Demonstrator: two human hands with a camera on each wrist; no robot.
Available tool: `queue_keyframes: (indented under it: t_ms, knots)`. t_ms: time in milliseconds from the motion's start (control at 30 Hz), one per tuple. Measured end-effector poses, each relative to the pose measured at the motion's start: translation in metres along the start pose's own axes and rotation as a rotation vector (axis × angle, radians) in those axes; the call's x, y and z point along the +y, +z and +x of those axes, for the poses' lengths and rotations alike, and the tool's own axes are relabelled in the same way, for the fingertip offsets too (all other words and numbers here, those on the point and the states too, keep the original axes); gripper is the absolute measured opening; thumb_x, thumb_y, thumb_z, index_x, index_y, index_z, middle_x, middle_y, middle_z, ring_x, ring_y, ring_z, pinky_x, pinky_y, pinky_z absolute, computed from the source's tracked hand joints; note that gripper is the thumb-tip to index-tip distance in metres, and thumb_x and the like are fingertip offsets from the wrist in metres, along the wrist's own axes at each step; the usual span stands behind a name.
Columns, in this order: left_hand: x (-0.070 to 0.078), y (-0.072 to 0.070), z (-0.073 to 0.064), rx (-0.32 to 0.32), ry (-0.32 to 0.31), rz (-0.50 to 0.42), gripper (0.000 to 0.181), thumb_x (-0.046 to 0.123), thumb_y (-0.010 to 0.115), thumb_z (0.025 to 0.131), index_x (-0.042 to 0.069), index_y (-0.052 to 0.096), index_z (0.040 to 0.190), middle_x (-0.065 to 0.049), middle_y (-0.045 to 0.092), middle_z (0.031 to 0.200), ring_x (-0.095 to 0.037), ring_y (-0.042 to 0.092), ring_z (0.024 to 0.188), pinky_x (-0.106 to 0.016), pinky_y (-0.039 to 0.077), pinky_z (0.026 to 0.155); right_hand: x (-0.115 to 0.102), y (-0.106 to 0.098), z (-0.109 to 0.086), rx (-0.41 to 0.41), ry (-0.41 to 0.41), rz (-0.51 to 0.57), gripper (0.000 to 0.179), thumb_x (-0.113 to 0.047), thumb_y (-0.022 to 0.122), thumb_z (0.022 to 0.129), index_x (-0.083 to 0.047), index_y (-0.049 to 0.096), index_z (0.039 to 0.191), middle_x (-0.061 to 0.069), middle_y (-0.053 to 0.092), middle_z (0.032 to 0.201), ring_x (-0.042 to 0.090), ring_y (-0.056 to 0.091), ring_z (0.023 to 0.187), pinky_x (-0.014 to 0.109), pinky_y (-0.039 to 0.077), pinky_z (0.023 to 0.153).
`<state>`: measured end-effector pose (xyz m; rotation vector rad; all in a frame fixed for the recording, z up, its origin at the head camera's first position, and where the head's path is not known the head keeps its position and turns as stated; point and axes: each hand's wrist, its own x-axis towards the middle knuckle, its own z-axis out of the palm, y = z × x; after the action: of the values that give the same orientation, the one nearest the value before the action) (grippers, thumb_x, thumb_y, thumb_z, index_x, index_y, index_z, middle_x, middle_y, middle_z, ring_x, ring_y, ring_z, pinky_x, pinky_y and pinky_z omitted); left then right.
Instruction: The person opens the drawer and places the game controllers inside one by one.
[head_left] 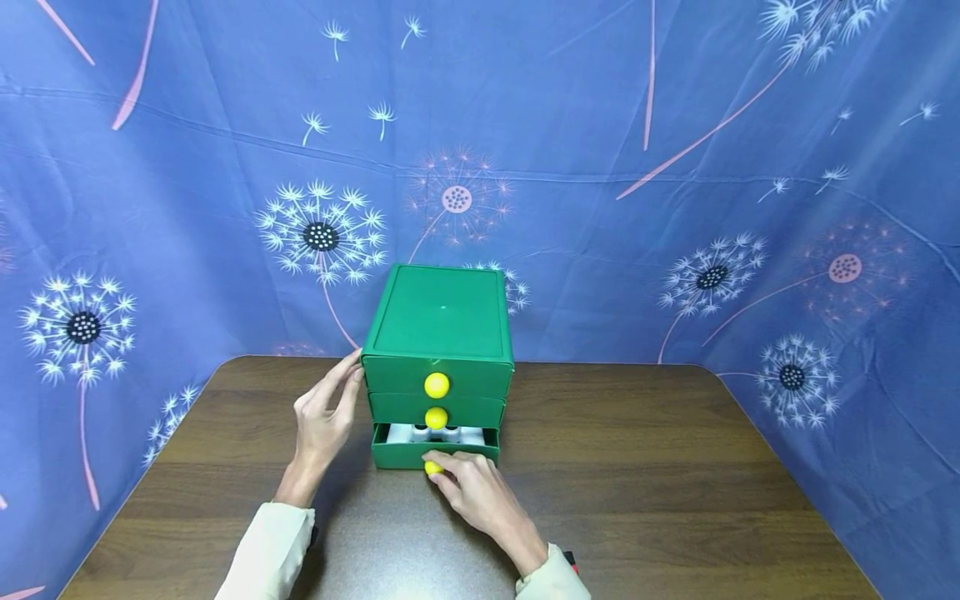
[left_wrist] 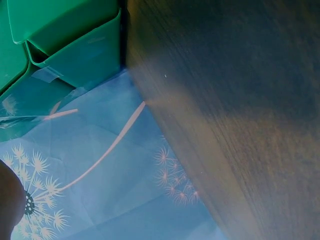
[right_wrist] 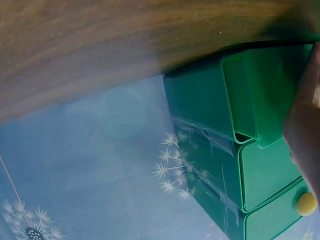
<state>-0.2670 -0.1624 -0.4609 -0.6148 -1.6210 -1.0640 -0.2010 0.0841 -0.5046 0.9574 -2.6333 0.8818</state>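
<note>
A green three-drawer box (head_left: pixel 442 312) stands on the table, with a round yellow knob on each drawer. Its bottom drawer (head_left: pixel 397 457) is pulled partly out, and white things (head_left: pixel 399 433) show inside, their kind unclear. My right hand (head_left: pixel 480 496) pinches that drawer's yellow knob (head_left: pixel 432 468) between thumb and fingers. Against the box's upper left side, my left hand (head_left: pixel 322 421) rests its fairly straight fingertips. The right wrist view shows part of my right hand (right_wrist: pixel 306 135) beside the drawer fronts. Only a blurred bit of the left hand (left_wrist: pixel 9 200) appears in the left wrist view.
The upper knob (head_left: pixel 437 385) and middle knob (head_left: pixel 436 418) sit on closed drawers. A brown wood-grain table (head_left: pixel 637 475) carries the box near its back edge. Behind hangs a blue cloth (head_left: pixel 570 250) with dandelion prints. Clear tape (right_wrist: pixel 220 142) runs along the box's side.
</note>
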Motion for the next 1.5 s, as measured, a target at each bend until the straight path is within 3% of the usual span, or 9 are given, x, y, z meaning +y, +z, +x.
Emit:
queue_keyframes:
  t_ms: [200, 900, 1200, 1500]
  knots:
    - [0.000, -0.001, 0.000, -0.003, 0.004, 0.005, 0.055, -0.030, 0.073, 0.073, -0.006, 0.073, 0.122, -0.019, 0.075, 0.111, -0.010, 0.072, 0.099, -0.017, 0.054, 0.091, 0.001, -0.001, 0.002, -0.004, 0.001, 0.023, 0.024, -0.012, 0.070, 0.101, -0.011, 0.075, 0.124, -0.003, 0.076, 0.105, 0.002, 0.053, 0.073, 0.014, 0.048, 0.064]
    - [0.000, 0.000, 0.000, -0.005, 0.007, 0.020, 0.055, -0.027, 0.074, 0.075, -0.004, 0.073, 0.124, -0.016, 0.075, 0.113, -0.023, 0.075, 0.092, -0.016, 0.054, 0.089, 0.007, 0.000, 0.009, 0.003, 0.019, 0.052, 0.024, -0.012, 0.070, 0.101, -0.009, 0.075, 0.125, 0.000, 0.075, 0.106, 0.003, 0.051, 0.071, 0.016, 0.049, 0.064]
    - [-0.001, -0.001, 0.000, 0.001, 0.009, 0.028, 0.054, -0.026, 0.074, 0.076, -0.003, 0.073, 0.124, -0.016, 0.076, 0.113, -0.015, 0.074, 0.096, -0.016, 0.054, 0.090, 0.009, 0.001, 0.012, 0.004, 0.030, 0.054, 0.025, -0.012, 0.070, 0.101, -0.010, 0.075, 0.125, -0.001, 0.076, 0.108, 0.003, 0.051, 0.072, 0.017, 0.048, 0.063]
    - [0.000, -0.001, 0.000, -0.005, -0.001, 0.033, 0.054, -0.026, 0.074, 0.077, -0.002, 0.073, 0.125, -0.015, 0.076, 0.113, -0.017, 0.074, 0.096, -0.017, 0.054, 0.091, 0.012, 0.003, 0.014, 0.031, 0.015, 0.034, 0.025, -0.011, 0.072, 0.099, -0.010, 0.076, 0.124, 0.000, 0.076, 0.108, 0.002, 0.057, 0.078, 0.021, 0.055, 0.068]
